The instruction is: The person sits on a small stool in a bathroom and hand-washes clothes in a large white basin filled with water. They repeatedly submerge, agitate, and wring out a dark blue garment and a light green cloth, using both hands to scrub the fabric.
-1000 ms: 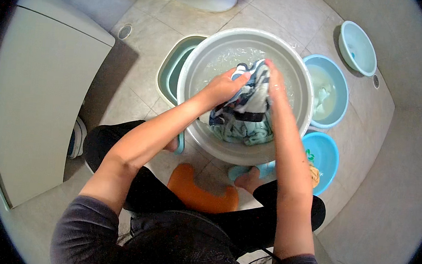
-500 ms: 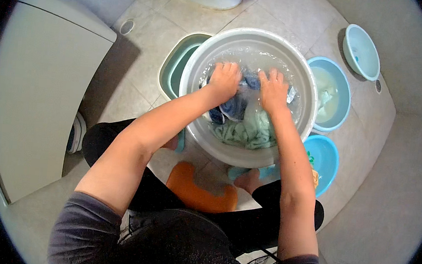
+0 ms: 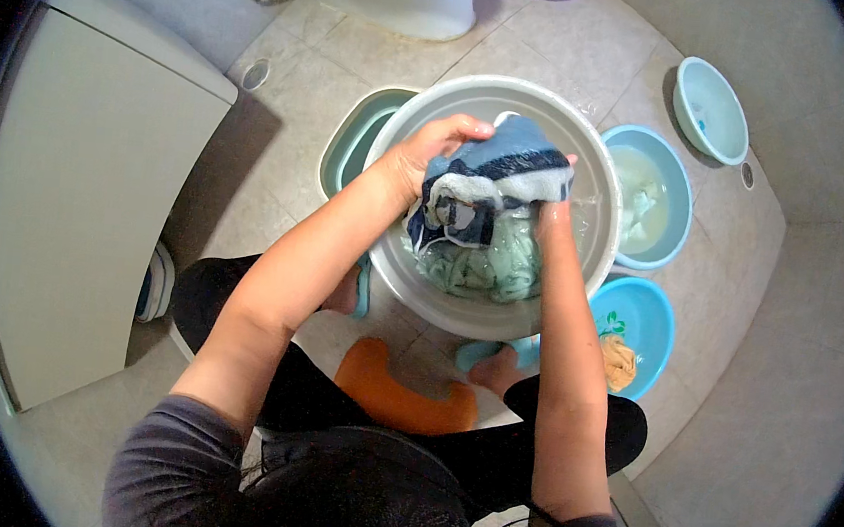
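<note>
Both my hands hold up a wet towel [image 3: 511, 166] with blue, navy and white stripes, above the water of a large grey-white basin [image 3: 597, 194]. My left hand [image 3: 432, 154] grips its left side, thumb on top along the upper edge. My right hand [image 3: 554, 213] supports the right side from below, its fingers mostly hidden behind the cloth. One lower corner of the towel hangs bunched toward the water. Under it, in the near part of the basin, a pale green cloth [image 3: 486, 272] lies crumpled in the water.
On the right stand a light blue basin [image 3: 686, 201] with cloudy water and pale cloth, a bright blue basin [image 3: 659, 329] with a yellowish cloth [image 3: 618, 363], and another light basin [image 3: 712, 108]. A green tub [image 3: 347, 147] is partly under the large basin. An orange stool [image 3: 381, 385] sits between my feet.
The striped towel has come up out of the water, lifted and spread between both hands. Earlier my hands were pressing down on it in the water. The view has shifted slightly.
</note>
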